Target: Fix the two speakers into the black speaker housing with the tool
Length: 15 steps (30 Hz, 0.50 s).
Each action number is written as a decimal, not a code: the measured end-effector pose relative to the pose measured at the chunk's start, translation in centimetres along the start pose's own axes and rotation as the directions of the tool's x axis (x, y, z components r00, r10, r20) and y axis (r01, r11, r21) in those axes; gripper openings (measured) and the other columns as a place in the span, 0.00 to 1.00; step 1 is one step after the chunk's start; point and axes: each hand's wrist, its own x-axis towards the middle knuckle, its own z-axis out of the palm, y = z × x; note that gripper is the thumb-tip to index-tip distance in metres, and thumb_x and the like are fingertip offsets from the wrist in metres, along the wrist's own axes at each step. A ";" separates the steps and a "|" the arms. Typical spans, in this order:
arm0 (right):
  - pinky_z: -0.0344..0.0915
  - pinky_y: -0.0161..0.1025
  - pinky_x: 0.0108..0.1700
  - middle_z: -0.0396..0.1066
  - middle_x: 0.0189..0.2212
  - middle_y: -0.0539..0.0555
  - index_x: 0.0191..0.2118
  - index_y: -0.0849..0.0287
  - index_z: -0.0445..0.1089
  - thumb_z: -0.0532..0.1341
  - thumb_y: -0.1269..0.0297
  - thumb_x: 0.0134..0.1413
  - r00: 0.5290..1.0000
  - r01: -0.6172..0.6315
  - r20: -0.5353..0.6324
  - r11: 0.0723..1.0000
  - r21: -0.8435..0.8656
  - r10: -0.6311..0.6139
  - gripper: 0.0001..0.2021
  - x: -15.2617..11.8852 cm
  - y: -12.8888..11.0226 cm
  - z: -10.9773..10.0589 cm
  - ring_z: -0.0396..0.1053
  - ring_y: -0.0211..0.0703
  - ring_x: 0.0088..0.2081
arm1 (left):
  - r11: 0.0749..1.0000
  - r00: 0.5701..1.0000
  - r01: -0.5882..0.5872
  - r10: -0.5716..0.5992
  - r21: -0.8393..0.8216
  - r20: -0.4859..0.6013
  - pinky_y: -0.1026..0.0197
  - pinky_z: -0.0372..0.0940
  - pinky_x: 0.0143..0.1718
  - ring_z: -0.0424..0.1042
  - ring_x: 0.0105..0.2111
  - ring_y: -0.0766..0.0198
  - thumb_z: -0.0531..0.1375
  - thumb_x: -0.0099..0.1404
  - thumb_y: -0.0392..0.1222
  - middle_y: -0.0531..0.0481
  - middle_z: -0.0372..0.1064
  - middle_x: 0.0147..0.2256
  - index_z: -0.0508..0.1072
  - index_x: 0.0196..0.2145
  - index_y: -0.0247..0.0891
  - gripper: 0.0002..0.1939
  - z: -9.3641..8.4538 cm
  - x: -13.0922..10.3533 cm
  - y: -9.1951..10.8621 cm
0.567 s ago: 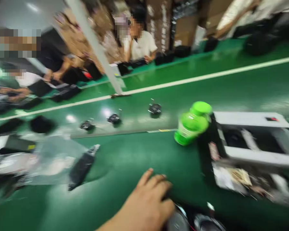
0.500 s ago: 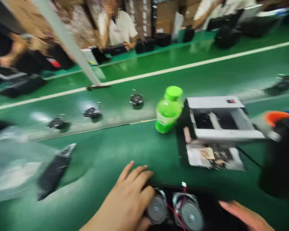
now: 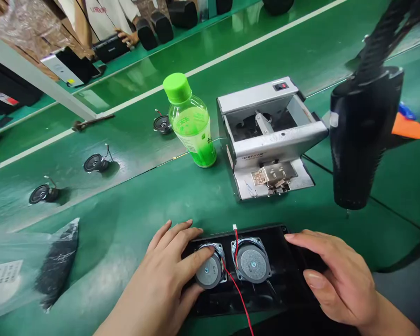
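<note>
Right hand [image 3: 336, 275] newly on the black panel [image 3: 287, 261], perhaps flat, versus earlier.

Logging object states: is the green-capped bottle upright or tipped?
Upright: the bottle stands on its base on the green table, cap on top.

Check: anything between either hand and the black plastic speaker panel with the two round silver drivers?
No. The left hand rests on the left driver, and the right hand lies on the black plastic speaker panel.
</note>
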 end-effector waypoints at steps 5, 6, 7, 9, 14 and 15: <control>0.72 0.46 0.46 0.78 0.43 0.61 0.59 0.64 0.72 0.52 0.62 0.78 1.000 -0.009 0.029 1.000 -0.017 0.010 0.17 0.0 0.0 -0.2 0.77 0.48 0.45 | 0.998 0.998 0.057 -0.056 -0.023 0.016 0.26 0.77 0.59 0.76 0.63 0.40 0.62 0.65 0.32 0.41 0.75 0.62 0.75 0.59 0.48 0.25 0.2 0.0 0.1; 0.72 0.46 0.46 0.78 0.43 0.61 0.59 0.63 0.72 0.52 0.62 0.78 0.999 -0.016 0.028 1.000 -0.019 0.016 0.17 0.0 0.0 -0.2 0.77 0.48 0.46 | 0.998 0.998 0.058 -0.057 -0.026 0.015 0.29 0.79 0.57 0.76 0.63 0.40 0.62 0.65 0.32 0.41 0.75 0.62 0.75 0.58 0.48 0.25 0.2 0.1 0.1; 0.72 0.46 0.45 0.78 0.43 0.60 0.59 0.62 0.72 0.52 0.61 0.78 0.999 -0.022 0.028 1.000 -0.020 0.023 0.17 0.0 -0.1 -0.2 0.77 0.49 0.46 | 0.998 0.998 0.057 -0.057 -0.028 0.013 0.31 0.81 0.56 0.76 0.62 0.41 0.62 0.65 0.33 0.41 0.75 0.61 0.75 0.58 0.48 0.25 0.2 0.1 0.2; 0.73 0.47 0.45 0.78 0.43 0.60 0.59 0.61 0.72 0.51 0.60 0.79 0.999 -0.034 0.032 0.999 -0.021 0.034 0.17 -0.1 -0.1 -0.2 0.78 0.49 0.45 | 0.998 0.998 0.057 -0.057 -0.032 0.011 0.36 0.83 0.53 0.78 0.60 0.43 0.61 0.65 0.33 0.41 0.75 0.61 0.76 0.57 0.47 0.24 0.3 0.2 0.3; 0.72 0.47 0.48 0.78 0.45 0.60 0.60 0.62 0.72 0.53 0.60 0.78 0.999 -0.019 0.040 0.999 -0.034 0.020 0.17 -0.2 0.1 -0.4 0.76 0.49 0.46 | 0.997 0.997 0.069 -0.067 -0.038 0.031 0.46 0.83 0.53 0.78 0.58 0.49 0.62 0.68 0.35 0.44 0.73 0.63 0.74 0.59 0.49 0.23 0.4 0.0 0.2; 0.71 0.46 0.49 0.78 0.46 0.60 0.60 0.62 0.72 0.53 0.61 0.78 0.999 -0.011 0.041 0.999 -0.036 0.013 0.17 -0.3 0.2 -0.4 0.76 0.48 0.47 | 0.997 0.997 0.066 -0.064 -0.040 0.030 0.47 0.82 0.53 0.77 0.59 0.49 0.62 0.68 0.35 0.44 0.72 0.63 0.74 0.60 0.49 0.23 0.5 -0.1 0.1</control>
